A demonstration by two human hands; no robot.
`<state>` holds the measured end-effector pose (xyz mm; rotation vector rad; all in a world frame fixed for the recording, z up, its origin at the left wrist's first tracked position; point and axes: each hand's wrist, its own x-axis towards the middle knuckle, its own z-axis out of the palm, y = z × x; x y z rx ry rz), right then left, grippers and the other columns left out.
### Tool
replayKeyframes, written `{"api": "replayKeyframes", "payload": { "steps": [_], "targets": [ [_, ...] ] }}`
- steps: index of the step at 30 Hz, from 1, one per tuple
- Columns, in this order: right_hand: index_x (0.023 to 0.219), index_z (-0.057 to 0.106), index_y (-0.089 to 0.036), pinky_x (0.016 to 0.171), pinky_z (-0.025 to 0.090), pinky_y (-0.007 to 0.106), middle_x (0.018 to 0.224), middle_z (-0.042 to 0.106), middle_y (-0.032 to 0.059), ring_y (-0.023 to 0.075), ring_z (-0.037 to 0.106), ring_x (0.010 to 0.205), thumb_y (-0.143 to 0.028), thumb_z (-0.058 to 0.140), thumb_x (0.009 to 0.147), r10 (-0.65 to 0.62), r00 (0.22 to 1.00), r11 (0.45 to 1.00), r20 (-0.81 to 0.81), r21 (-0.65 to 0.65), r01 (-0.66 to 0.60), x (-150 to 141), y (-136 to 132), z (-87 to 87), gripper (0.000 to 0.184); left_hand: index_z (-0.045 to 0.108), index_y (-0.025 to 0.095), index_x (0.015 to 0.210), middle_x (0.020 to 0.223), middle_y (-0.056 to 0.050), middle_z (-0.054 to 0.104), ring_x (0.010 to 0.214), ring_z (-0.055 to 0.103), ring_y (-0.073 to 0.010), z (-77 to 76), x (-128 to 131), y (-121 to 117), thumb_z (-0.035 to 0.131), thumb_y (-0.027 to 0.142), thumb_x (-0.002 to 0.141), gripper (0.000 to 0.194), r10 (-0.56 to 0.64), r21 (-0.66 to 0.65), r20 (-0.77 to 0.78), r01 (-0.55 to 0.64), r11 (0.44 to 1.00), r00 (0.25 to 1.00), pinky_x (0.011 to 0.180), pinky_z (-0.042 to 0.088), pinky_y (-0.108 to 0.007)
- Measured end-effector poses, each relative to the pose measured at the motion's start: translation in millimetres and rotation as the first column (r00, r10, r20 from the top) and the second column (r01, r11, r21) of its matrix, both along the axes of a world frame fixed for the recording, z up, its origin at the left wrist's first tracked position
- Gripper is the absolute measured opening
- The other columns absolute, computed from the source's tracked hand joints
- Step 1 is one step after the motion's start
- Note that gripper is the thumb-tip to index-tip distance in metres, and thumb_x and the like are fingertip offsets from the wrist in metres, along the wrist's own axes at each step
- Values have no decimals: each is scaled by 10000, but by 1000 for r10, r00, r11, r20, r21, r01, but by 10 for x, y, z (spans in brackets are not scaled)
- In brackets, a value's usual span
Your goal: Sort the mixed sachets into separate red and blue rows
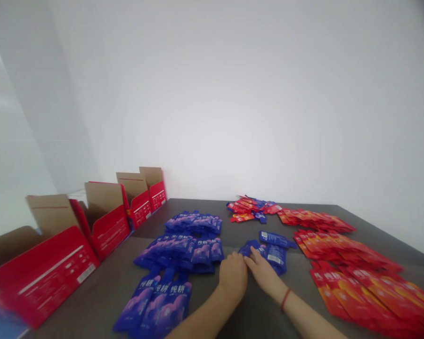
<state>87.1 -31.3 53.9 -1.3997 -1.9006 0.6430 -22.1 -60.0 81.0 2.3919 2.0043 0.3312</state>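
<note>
Reaching with both bare hands to the middle of a dark worktop [261, 310], at a loose cluster of blue pouches [277, 254]. Curling the left hand [235, 270] by the cluster's left end; impossible to make out its grip, with fingertips hidden. Bringing the right hand [259, 268], red cord [286, 300] at the wrist, close beside it, fingers over the pouches; no seeing whether clamped on one. To the left, more blue pouches [178, 252] in overlapping rows, then open red boxes [109, 230] along the edge. To the right, rows of red pouches [349, 249]. Beyond, a mixed heap [245, 207] of red and blue.
</note>
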Motion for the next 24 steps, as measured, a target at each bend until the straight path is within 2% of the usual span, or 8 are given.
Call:
{"api": "replayKeyframes", "payload": {
  "steps": [6,11,12,14,16,18,21,24],
  "targets": [
    [1462,199,-139,680,571,312,1215,623,168,213,684,948,-302,276,944,47,895,987,-443,-115,-109,-142,-76,-56,549,455,69,1168,950,-169,655,816,667,-236,75,-224,-287,368,76,833,346,-88,-112,256,120,986,963,690,509,-326],
    [1389,338,-147,855,521,326,1197,617,102,193,652,984,-189,500,795,29,875,957,-483,-238,-164,-191,-339,-12,617,279,151,1301,667,-16,638,416,583,-152,-48,-553,-540,252,197,885,419,110,-449,726,347,824,679,373,411,-207],
    [1371,374,-163,866,513,334,1158,632,78,191,650,974,-156,511,764,60,892,957,-448,-230,-179,-207,-386,-6,622,317,155,1292,613,6,619,399,563,-152,-42,-658,-598,285,226,880,419,139,-481,720,345,806,680,373,403,-206],
    [1287,492,-189,920,478,352,1107,646,51,194,629,1004,-105,508,723,122,924,967,-362,-166,-193,-260,-484,-2,571,459,179,1219,582,22,610,440,564,-149,31,-912,-702,353,229,852,385,86,-449,597,243,860,798,447,440,-223],
    [1146,612,-204,988,420,351,1088,646,46,192,595,1057,-67,497,698,190,944,973,-271,-76,-217,-351,-590,-4,483,580,224,1099,748,1,669,658,631,-156,166,-1198,-774,404,183,818,334,-18,-244,440,139,960,898,644,490,-250],
    [1009,680,-212,987,415,337,1039,652,50,186,599,1037,-43,476,690,244,948,964,-203,-55,-260,-480,-689,-9,415,630,235,995,868,-7,682,832,633,-169,304,-1472,-822,409,183,837,276,-46,-79,331,77,994,942,777,480,-273],
    [940,708,-210,933,457,318,977,661,51,182,625,972,-25,457,689,254,950,955,-183,-109,-276,-717,-782,-17,400,656,245,912,950,-7,679,938,616,-172,379,-1763,-904,419,227,885,240,-145,-14,244,153,988,959,854,478,-281],
    [970,703,-173,918,472,320,994,654,70,192,626,975,-4,449,668,222,955,959,-195,-131,-250,-956,-791,-28,430,636,295,1075,1119,-4,661,1043,603,-181,241,-1880,-1013,479,270,884,248,-253,57,138,248,967,958,920,482,-288]
  ]
}}
